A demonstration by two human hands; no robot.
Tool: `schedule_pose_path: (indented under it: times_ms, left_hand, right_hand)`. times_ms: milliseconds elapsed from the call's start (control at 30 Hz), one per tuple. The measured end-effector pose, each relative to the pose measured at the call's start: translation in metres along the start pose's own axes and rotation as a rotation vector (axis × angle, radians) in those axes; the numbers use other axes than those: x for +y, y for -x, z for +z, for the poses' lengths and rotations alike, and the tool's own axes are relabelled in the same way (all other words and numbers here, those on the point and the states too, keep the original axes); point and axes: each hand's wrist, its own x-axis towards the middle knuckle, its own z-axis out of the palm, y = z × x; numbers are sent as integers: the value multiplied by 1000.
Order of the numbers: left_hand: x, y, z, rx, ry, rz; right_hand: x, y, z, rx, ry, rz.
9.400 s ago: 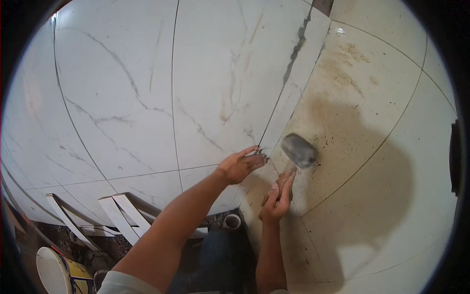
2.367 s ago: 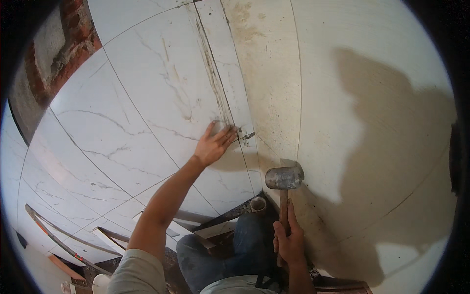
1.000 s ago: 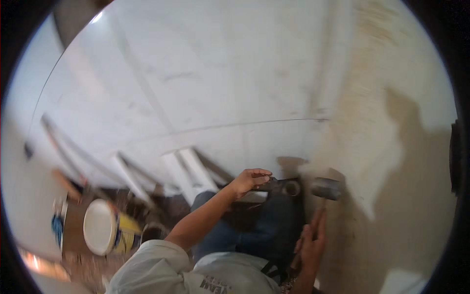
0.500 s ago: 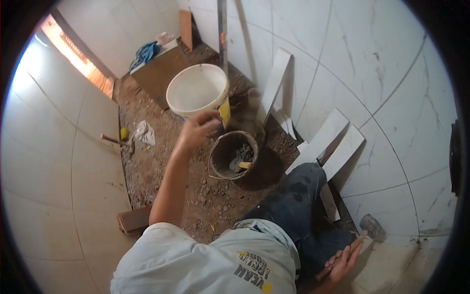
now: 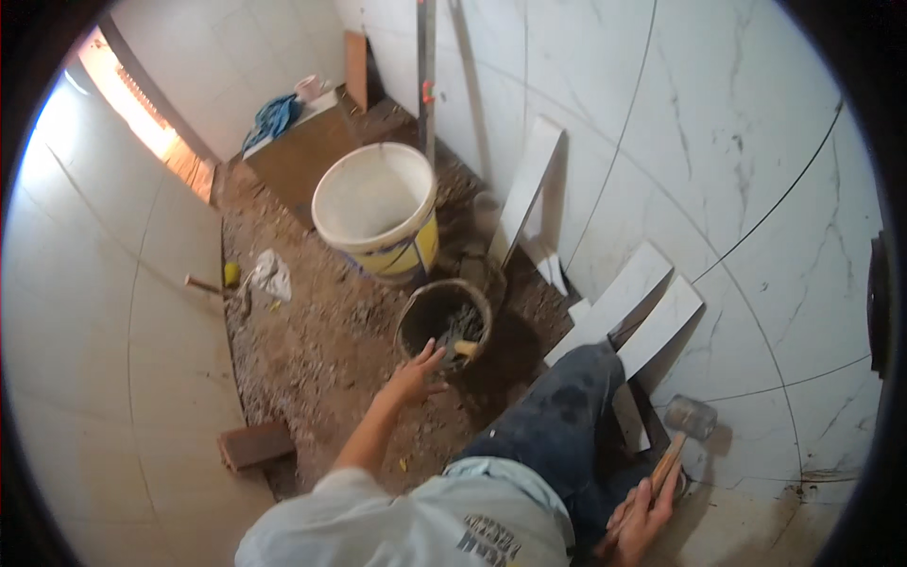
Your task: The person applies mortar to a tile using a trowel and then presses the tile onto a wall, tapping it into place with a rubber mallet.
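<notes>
My left hand (image 5: 414, 378), fingers apart and holding nothing, is at the near rim of a small dark bucket (image 5: 408, 312); I cannot tell whether it touches. Inside lies wet grey mortar (image 5: 463, 324), with a pale wooden handle (image 5: 466, 349) sticking out of it. At the lower right, my right hand (image 5: 642, 520) is wrapped round the wooden handle of a mallet (image 5: 692, 417). The mallet's thick grey head is up, close to the tiled wall.
A large white and yellow bucket (image 5: 331, 213) stands behind the small one. Cut tile strips (image 5: 531, 180) lean on the marbled wall (image 5: 699, 151). Bricks (image 5: 255, 446), a white rag (image 5: 272, 274) and a wooden box (image 5: 302, 151) sit on the rubble-strewn dirt floor (image 5: 321, 359).
My left hand has come down and nearer me, from beside the large bucket to the small bucket's near rim. The mallet in my right hand has tilted more upright, its head shifting left.
</notes>
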Motion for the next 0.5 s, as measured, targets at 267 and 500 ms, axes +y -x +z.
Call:
schedule_pose_path:
  times_ms: [267,500]
  left_hand:
    - [25,-102,-146,427,-50,-24]
    - [-18,-138,-125,426,-345,-77]
  right_hand:
    - [-51,19,7,-39,188,-25]
    - [-92,-15,5,-36,310,-40]
